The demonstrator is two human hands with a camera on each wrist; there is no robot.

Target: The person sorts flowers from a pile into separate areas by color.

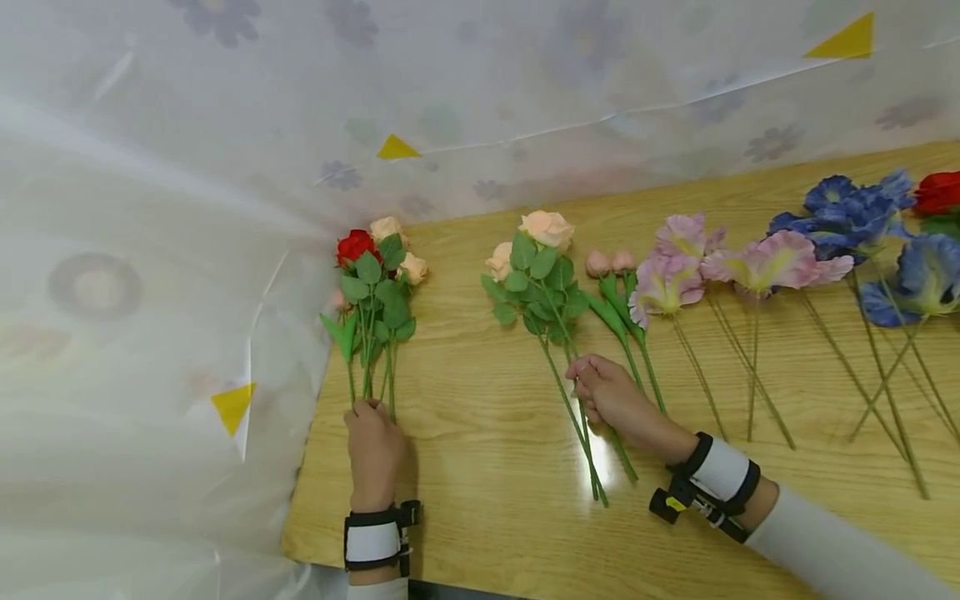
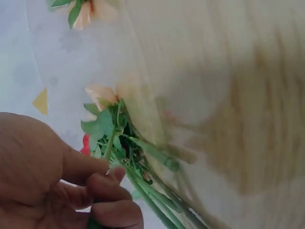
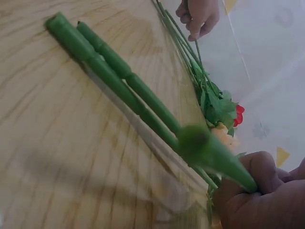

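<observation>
On the left of the table lies a bunch of artificial flowers: a red rose (image 1: 356,247), peach roses (image 1: 412,268) and a pink tulip with a bright green leaf (image 1: 342,335). My left hand (image 1: 375,454) grips at its stems; in the left wrist view, thumb and finger pinch one stem (image 2: 110,143), with others running beside it. Near the middle, my right hand (image 1: 622,404) pinches a stem under the peach roses (image 1: 547,229). The right wrist view shows that stem's blunt end (image 3: 195,143) raised toward the camera, above two stems (image 3: 119,90) on the table.
Two pink tulips (image 1: 611,263) lie right of the peach roses. Farther right are pink-purple flowers (image 1: 780,262), blue flowers (image 1: 847,212) with crossing stems, and a red flower (image 1: 937,193). Patterned white sheeting (image 1: 480,108) borders the wooden table (image 1: 465,517) at the back and left.
</observation>
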